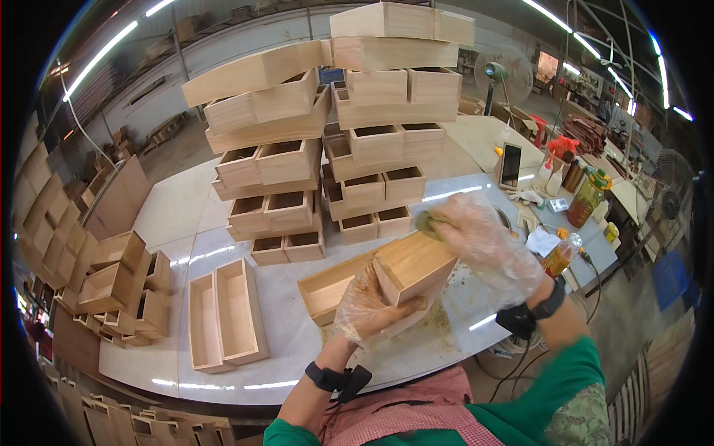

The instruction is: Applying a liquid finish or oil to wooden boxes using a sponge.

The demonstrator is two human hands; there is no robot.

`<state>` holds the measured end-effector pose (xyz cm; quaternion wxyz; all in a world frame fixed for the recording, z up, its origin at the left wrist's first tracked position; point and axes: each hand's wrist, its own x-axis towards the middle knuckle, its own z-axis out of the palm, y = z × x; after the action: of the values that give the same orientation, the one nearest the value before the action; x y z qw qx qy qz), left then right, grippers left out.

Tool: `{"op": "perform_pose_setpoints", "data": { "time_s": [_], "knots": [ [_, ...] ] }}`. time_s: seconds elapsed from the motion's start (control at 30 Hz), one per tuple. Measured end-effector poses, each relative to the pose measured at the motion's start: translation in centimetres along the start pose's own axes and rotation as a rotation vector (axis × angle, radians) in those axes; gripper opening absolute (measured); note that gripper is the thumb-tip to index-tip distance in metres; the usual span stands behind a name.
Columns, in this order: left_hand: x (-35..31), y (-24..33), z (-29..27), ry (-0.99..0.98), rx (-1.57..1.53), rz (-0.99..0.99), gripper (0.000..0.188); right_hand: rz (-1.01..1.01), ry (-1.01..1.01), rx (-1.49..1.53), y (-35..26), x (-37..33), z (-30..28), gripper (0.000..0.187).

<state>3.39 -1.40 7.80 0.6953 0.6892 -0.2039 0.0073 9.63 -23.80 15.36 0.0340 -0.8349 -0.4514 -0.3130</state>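
Note:
My left hand (366, 306), in a clear plastic glove, grips a pale wooden box (415, 260) by its near end and underside. The box is tilted, with one face turned up, and part of that face looks darker and wetter than the bare wood. At its far right edge my right hand (476, 229), gloved too, is closed on a small greenish pad (427, 223) that touches the wood. The pad's exact kind is hard to make out. Just left of and behind the held box, an open wooden box (331, 288) lies on the table, partly covered.
Two tall stacks of wooden boxes (279, 163) (387, 97) rise at the back of the table (305, 357). A pair of open boxes (227, 316) lies left. On the right are bottles (587, 197), a phone (509, 165) and a white cloth (543, 241). More boxes (111, 286) are piled far left.

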Motion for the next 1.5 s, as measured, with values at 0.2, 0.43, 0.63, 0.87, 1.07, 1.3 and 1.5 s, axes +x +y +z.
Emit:
{"op": "perform_pose_setpoints", "data": {
  "time_s": [0.2,0.43,0.63,0.87,1.07,1.3,1.5],
  "knots": [
    [0.1,-1.4,-0.4,0.011,0.048,0.041,0.083,-0.203,-0.202,0.155,-4.5,0.2,-4.1,0.038],
    [-0.2,-1.1,-0.2,-0.024,-0.222,-0.019,0.083,0.077,-0.29,0.348,-3.6,3.5,-2.9,0.036],
    [0.3,-0.9,-0.2,0.005,0.0,-0.04,0.086,0.134,-0.217,0.282,-3.2,2.0,-4.8,0.026],
    [0.0,-0.7,-0.4,-0.022,-0.027,-0.121,0.084,-0.114,-0.062,0.482,-4.2,5.0,-0.4,0.014],
    [0.3,-0.6,-0.1,0.021,0.018,-0.066,0.083,0.059,0.143,0.064,-1.2,-2.1,-4.1,0.014],
    [0.0,-1.0,-0.7,0.004,0.014,-0.008,0.082,0.774,-0.156,0.621,-1.8,-0.9,-7.4,0.024],
    [0.2,-0.8,-0.4,0.075,0.064,-0.014,0.081,0.269,-0.09,0.35,0.7,2.3,-0.2,0.021]
  ]
}}
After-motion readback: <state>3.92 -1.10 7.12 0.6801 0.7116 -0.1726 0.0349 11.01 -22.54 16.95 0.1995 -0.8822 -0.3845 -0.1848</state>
